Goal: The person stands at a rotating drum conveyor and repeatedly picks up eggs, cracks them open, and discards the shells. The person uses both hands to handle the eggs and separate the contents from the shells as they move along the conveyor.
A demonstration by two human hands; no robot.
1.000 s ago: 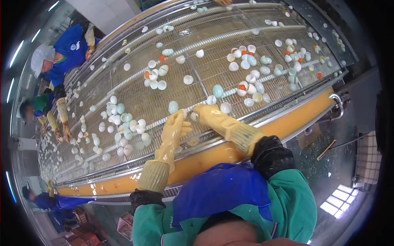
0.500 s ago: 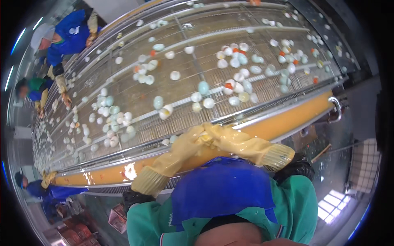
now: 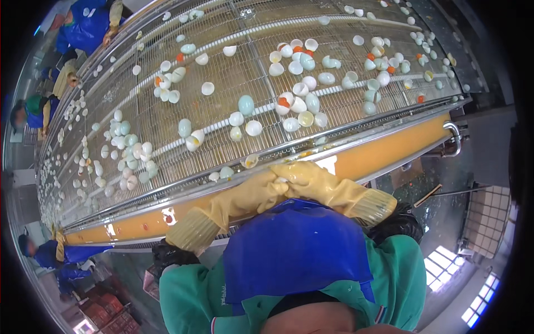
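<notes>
Both my hands wear long yellow rubber gloves and meet over a narrow trough (image 3: 414,156) of orange liquid (image 3: 384,148). My left hand (image 3: 264,186) is curled, its fingertips against the other glove. My right hand (image 3: 300,173) bends over it, fingers closed. A small pale bit shows between them, too hidden to name. Just beyond the left glove lies an open eggshell (image 3: 250,161) with yellow residue, at the near edge of a wire mesh belt (image 3: 217,153). A pale blue eggshell (image 3: 226,172) sits close by, left of my hands.
White and pale blue eggshells, some with orange yolk (image 3: 284,102), lie scattered over the mesh. A metal rail (image 3: 339,129) runs between mesh and trough. A bent metal pipe (image 3: 457,139) stands at the trough's right end. Co-workers (image 3: 86,25) stand along the left side.
The eggs and shells appear shifted left and up in the picture. An open shell now shows beside my left glove. My hands stay together, with the left fingers more tightly curled.
</notes>
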